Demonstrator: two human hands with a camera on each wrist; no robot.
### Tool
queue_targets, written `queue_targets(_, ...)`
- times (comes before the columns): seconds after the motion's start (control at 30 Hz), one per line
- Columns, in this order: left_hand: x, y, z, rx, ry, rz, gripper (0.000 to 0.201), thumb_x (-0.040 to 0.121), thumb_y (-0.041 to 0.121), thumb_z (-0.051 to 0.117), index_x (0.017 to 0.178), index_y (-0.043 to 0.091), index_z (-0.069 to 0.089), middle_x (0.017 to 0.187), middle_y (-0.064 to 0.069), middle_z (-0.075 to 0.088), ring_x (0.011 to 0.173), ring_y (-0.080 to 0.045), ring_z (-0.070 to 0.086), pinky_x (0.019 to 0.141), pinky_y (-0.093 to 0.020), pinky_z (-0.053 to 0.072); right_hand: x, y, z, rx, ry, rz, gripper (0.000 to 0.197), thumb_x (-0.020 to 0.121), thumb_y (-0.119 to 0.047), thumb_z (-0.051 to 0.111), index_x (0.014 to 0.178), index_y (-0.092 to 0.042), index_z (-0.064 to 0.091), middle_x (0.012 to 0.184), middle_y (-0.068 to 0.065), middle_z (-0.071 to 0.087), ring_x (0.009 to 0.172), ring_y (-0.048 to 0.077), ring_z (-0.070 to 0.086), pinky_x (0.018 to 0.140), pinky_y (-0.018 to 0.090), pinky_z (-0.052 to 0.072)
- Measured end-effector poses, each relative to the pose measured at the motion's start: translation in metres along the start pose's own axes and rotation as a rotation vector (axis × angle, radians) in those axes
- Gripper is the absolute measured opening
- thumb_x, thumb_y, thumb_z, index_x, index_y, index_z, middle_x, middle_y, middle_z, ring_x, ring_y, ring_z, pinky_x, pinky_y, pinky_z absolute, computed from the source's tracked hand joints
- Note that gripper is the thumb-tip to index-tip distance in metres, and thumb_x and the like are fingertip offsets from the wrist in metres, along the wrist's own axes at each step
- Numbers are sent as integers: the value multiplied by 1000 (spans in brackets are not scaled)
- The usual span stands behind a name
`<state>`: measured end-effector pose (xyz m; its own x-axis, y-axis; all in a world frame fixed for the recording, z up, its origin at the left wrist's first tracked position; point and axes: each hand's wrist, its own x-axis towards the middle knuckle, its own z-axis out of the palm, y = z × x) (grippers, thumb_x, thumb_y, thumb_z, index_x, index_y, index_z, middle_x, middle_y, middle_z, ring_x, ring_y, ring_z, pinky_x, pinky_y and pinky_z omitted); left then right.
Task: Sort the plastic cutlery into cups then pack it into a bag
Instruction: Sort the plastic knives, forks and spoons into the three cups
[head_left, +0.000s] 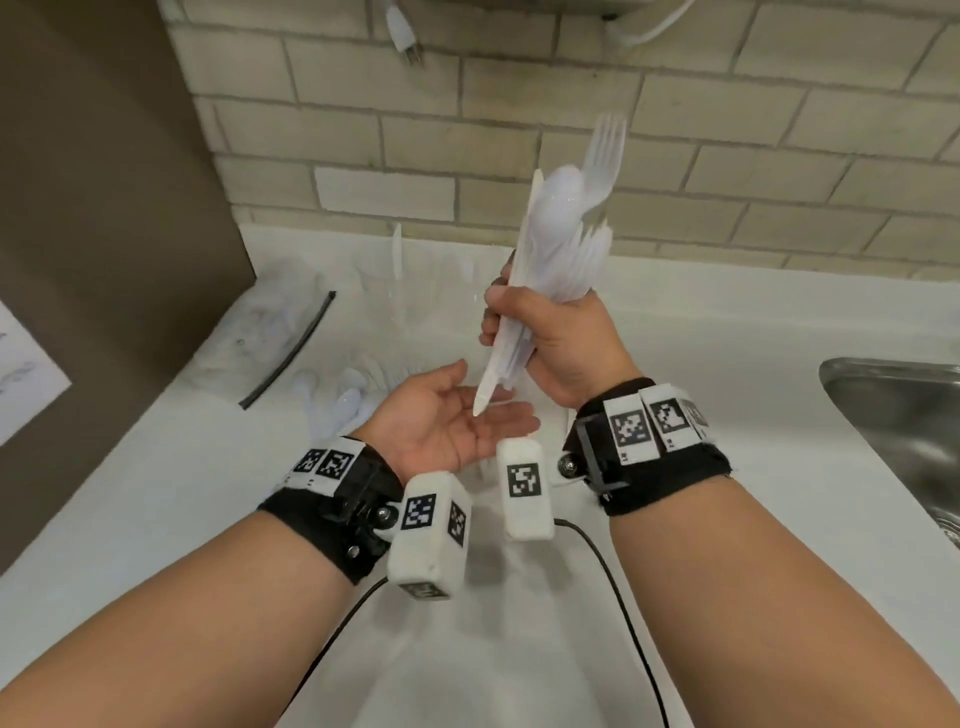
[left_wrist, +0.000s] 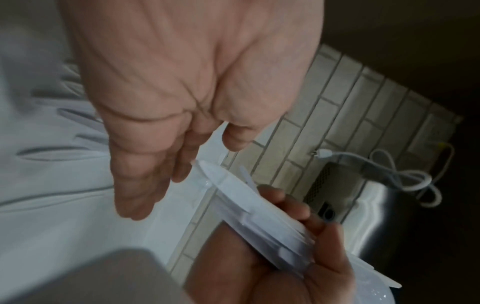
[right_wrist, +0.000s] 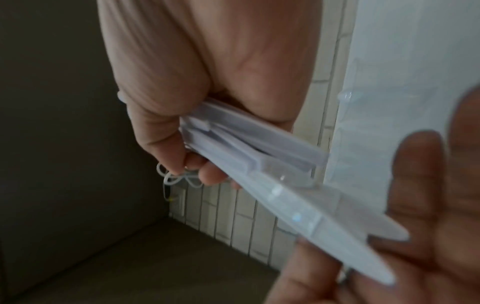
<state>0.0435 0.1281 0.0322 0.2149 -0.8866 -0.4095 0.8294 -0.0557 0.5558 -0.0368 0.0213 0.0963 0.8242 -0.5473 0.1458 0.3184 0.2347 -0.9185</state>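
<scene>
My right hand grips the cutlery bundle upright; handle ends point down onto my flat, empty left hand.

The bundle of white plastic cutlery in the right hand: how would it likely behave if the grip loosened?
The bundle of white plastic cutlery looks smooth and loosely stacked, so pieces would probably slide apart. It is likely light: the right hand holds it upright alone. The open left hand beneath might catch slipping handles.

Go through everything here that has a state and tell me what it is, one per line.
Right hand: grips the cutlery bundle.
Cutlery bundle: held upright off the counter, handle ends down.
Left hand: open, palm up under the handle ends.
Power plug: unplugged, hanging.
Loose spoons: lying on the counter.
</scene>
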Motion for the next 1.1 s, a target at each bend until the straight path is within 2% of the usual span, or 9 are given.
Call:
queue_targets(0.27, -39, 22, -17, -141, -77, 184, 50, 90, 20, 47, 136, 1, 47, 137, -20, 53, 127, -34, 51, 100, -56, 42, -10, 32, 42, -298, -86, -31, 28, 75, 10, 69, 76, -18, 67, 71, 5, 65, 71, 20, 64, 74, 40, 55)
queue_targets(0.47, -48, 26, -28, -124, -29, 265, 42, 97, 19, 32, 133, 9, 53, 131, -15, 60, 116, -31, 60, 89, -51, 52, -9, 52, 60, -360, -134, 25, 18, 72, 5, 73, 88, 0, 67, 83, 16, 70, 82, 27, 70, 80, 42, 57)
queue_targets(0.57, -49, 32, -37, -46, 21, 190, 50, 98, 44, 32, 126, 12, 58, 125, -9, 61, 116, -32, 56, 97, -53, 44, -4, 60, 62, -385, -93, 89, 7, 76, -2, 70, 83, -1, 68, 74, 15, 69, 74, 28, 69, 71, 46, 56)
queue_targets(0.67, -55, 38, -43, 210, 15, 281, 66, 84, 72, 36, 110, 20, 68, 89, -1, 54, 82, -17, 48, 81, -38, 37, -1, 59, 62, -277, -155, 112, 7, 70, -6, 65, 76, -1, 65, 64, 11, 61, 57, 22, 59, 63, 38, 48)
queue_targets(0.77, -66, 44, -32, 520, -33, 466, 68, 72, 55, 72, 124, 12, 59, 108, -9, 61, 80, -20, 56, 61, -30, 43, -6, 57, 62, -290, -371, 173, 15, 71, 10, 56, 79, -2, 61, 55, 0, 59, 47, 18, 49, 54, 33, 42)
queue_targets(0.83, -70, 45, -24, 740, 52, 532, 60, 63, 36, 82, 113, 8, 64, 110, -16, 68, 87, -32, 67, 54, -40, 53, -11, 60, 63, -365, -535, 247, 29, 73, 18, 49, 91, -4, 57, 53, -7, 58, 45, 15, 47, 53, 33, 41)
queue_targets(0.93, -69, 42, -16, 805, 186, 586, 35, 68, 24, 81, 98, 7, 71, 103, -11, 73, 92, -36, 69, 63, -60, 54, -11, 64, 64, -361, -524, 322, 42, 77, 25, 43, 108, -1, 54, 58, -6, 61, 49, 12, 54, 51, 29, 46)
queue_targets(1.03, -63, 41, -14, 759, 323, 687, 12, 80, 17, 71, 88, 8, 75, 95, -8, 75, 90, -24, 71, 81, -50, 57, -8, 65, 63, -455, -445, 264, 43, 71, 21, 58, 110, 3, 58, 80, 6, 66, 73, 19, 63, 67, 35, 55)
queue_targets(1.1, -60, 43, -13, 685, 384, 717, 14, 84, 17, 65, 75, 14, 75, 86, -6, 76, 85, -21, 71, 86, -47, 56, -7, 66, 66, -559, -412, 268, 35, 72, 13, 63, 104, 1, 59, 80, 13, 60, 71, 23, 59, 69, 39, 53)
